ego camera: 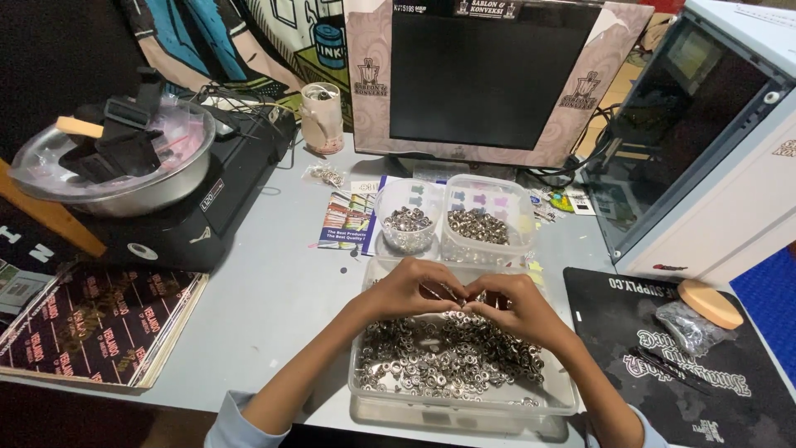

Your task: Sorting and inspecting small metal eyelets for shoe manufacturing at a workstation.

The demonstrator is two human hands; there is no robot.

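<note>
A clear rectangular plastic tub (365, 386) near the table's front edge holds a heap of small silver metal rings and eyelets (439, 361). Both my hands hover over its far half, fingertips meeting. My left hand (406, 289) and my right hand (512, 303) pinch small metal pieces together between thumbs and fingers; the pieces themselves are mostly hidden by my fingers. Just behind stand a round clear cup (408, 217) and a square clear tub (485, 217), each with sorted silver pieces inside.
A dark monitor (489, 75) stands at the back, a computer case (705, 141) at the right. At the left, a metal bowl (112, 166) sits on a black device. A black mat (663, 365) with a small bag and a tan disc lies at the right.
</note>
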